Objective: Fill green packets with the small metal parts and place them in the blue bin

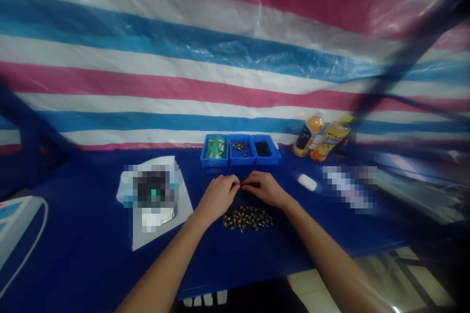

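Observation:
My left hand (pixel 223 192) and my right hand (pixel 265 188) meet fingertip to fingertip over the blue table, each in a pinch. Something tiny and dark may sit between the fingertips, too small to name. Just below them on the table lies a pile of small dark and brassy metal parts with thin shanks (pixel 247 218). Beyond my hands three blue bins stand in a row. The left bin (pixel 215 161) holds green packets, the middle bin (pixel 242 160) small silvery metal pieces, and the right bin (pixel 267 160) small black pieces.
At left, a white sheet (pixel 147 239) lies under blurred-out items. A white power strip or box (pixel 18 220) with a cable sits far left. On the right are a white rounded case (pixel 307 182) and two drink bottles (pixel 307 136). A striped tarp (pixel 183 78) hangs behind.

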`<action>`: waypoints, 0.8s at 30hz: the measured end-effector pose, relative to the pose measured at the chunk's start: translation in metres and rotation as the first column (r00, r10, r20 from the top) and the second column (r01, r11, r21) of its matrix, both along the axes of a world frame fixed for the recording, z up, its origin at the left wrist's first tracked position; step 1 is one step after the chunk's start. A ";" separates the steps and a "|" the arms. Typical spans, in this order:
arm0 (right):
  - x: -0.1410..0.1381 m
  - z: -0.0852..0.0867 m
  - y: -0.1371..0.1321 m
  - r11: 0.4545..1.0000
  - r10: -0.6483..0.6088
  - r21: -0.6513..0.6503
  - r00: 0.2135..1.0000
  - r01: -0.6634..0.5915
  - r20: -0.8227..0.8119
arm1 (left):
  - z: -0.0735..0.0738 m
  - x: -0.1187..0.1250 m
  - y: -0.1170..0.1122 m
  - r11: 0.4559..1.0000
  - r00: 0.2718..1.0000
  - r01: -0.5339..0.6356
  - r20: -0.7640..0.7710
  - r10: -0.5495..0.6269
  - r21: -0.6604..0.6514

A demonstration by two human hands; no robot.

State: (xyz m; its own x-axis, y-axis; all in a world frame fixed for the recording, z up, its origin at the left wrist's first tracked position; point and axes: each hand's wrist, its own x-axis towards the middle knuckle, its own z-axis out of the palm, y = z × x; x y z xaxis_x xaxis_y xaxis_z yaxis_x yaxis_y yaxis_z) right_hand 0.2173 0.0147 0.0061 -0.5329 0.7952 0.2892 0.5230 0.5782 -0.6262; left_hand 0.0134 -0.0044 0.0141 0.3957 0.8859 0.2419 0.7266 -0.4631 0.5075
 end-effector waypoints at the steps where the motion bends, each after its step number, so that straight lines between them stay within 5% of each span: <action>1: -0.001 0.000 0.000 1.000 -0.003 -0.003 1.000 0.003 -0.025 | 0.000 0.000 0.001 1.000 0.999 -0.011 0.051 0.012 -0.013; 9: -0.008 0.005 -0.005 0.998 -0.059 -0.048 0.980 0.051 -0.188 | 0.004 0.007 0.000 0.999 0.909 -0.018 0.415 0.031 -0.035; 19: -0.008 0.005 -0.007 0.987 -0.093 -0.154 0.937 0.042 -0.337 | 0.008 0.011 -0.005 0.991 0.775 -0.082 0.618 0.133 -0.110; 24: -0.007 0.007 -0.006 0.999 -0.036 -0.041 0.947 0.024 -0.319 | 0.009 0.010 -0.004 0.993 0.815 -0.054 0.569 0.104 -0.104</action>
